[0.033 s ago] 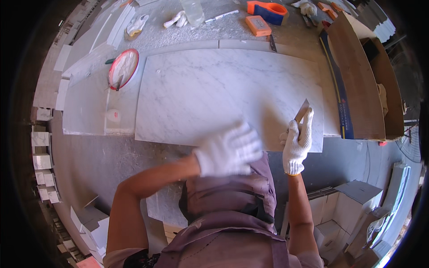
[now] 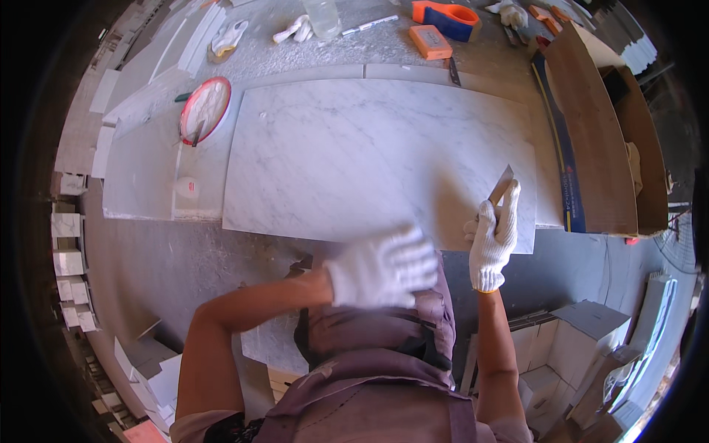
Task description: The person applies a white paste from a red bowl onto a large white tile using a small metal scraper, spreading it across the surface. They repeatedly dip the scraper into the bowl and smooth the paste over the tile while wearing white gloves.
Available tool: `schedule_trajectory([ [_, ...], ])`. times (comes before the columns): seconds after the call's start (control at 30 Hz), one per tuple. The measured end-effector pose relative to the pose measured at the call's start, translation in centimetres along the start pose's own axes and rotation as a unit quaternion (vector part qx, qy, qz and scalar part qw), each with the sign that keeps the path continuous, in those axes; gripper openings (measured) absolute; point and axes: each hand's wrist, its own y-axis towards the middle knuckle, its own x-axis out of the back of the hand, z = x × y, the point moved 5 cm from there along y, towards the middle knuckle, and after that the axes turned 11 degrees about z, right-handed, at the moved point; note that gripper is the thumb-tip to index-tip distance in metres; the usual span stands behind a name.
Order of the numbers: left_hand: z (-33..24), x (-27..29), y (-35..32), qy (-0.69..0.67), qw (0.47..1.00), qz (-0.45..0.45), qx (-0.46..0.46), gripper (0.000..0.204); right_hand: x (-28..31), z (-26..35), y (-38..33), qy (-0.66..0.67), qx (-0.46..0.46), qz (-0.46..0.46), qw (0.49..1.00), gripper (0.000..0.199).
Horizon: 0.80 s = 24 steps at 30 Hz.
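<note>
A white marble slab [image 2: 347, 159] with grey veins lies flat on the workbench, its near edge by my body. My right hand [image 2: 493, 244], in a white knit glove, is closed around a putty knife at the slab's near right corner. The putty knife's flat metal blade [image 2: 503, 184] points up and away; its handle is hidden in the glove. My left hand [image 2: 384, 267], also gloved, is over my lap just off the near edge of the slab. Its fingers are stretched out, somewhat blurred, and hold nothing.
A red-rimmed bowl [image 2: 228, 101] of white paste, with a tool in it, stands left of the slab. An open cardboard box [image 2: 594, 140] stands at the right. Behind are an orange block [image 2: 430, 42], an orange-and-blue object [image 2: 450, 18], a clear container [image 2: 323, 18] and gloves [image 2: 294, 29].
My left hand has moved down toward my body, off the slab's near edge. My right hand keeps its grip on the putty knife in nearly the same place.
</note>
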Motion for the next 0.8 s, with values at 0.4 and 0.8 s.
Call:
schedule_trajectory([
  [0.4, 7.0, 0.5, -1.1, 0.192, 0.962, 0.097, 0.168, 0.075, -1.4, 3.1, -4.9, -0.012, 0.101, 0.091, 0.991, 0.077],
  [0.8, 6.1, 2.0, 2.1, 0.138, 0.985, -0.077, 0.069, 0.057, -0.1, 7.0, -9.4, 0.005, 0.021, 0.165, 0.986, 0.078],
])
